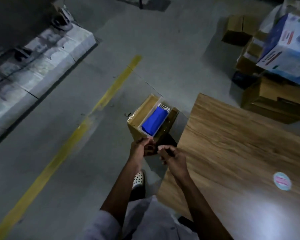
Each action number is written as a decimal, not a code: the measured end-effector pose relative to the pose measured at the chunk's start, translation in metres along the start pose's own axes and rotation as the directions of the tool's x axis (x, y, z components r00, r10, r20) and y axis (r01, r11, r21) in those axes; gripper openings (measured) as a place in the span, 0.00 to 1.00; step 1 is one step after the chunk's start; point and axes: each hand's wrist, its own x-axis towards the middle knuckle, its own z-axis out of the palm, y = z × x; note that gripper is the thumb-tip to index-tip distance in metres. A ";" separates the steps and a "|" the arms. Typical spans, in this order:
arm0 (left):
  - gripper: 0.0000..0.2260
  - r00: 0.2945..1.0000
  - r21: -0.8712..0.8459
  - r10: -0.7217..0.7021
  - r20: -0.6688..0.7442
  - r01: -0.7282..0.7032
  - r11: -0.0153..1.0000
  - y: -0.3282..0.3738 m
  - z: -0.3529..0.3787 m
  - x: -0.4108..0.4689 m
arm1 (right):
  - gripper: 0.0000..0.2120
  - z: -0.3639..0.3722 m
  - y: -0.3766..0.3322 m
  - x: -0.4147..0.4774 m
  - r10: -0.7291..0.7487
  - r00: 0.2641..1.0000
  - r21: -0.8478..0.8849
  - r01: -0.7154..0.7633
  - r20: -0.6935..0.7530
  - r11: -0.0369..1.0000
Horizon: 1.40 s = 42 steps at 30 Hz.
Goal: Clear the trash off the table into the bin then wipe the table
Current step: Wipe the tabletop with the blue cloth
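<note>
A cardboard box stands open on the floor just off the wooden table's left corner. Inside it lies a blue item beside a white lining. My left hand is at the box's near edge, its fingers curled round the dark near flap. Close beside it, over the table's corner, my right hand has curled fingers. The blur hides whether it holds anything. A round pink-and-white sticker lies on the tabletop near the right edge.
Stacked cardboard boxes and a blue-and-white carton stand behind the table at the right. A yellow line crosses the grey floor. White wrapped packages lie at the left. My foot is below the hands.
</note>
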 end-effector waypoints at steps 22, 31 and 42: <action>0.10 0.937 0.176 -0.346 -0.052 0.349 0.920 -0.015 -0.078 0.207 | 0.24 0.152 0.105 0.307 0.112 0.991 -0.925 -0.106 -0.070 0.364; 0.05 0.966 0.158 -0.251 -0.058 0.257 0.954 0.003 -0.035 0.199 | 0.17 0.080 0.020 0.249 0.137 0.862 -0.185 -0.256 -0.488 0.949; 0.30 0.814 -0.431 -0.285 0.507 0.525 0.733 -0.002 0.005 0.051 | 0.19 -0.014 -0.056 -0.001 -0.021 0.986 0.731 0.137 -0.165 0.669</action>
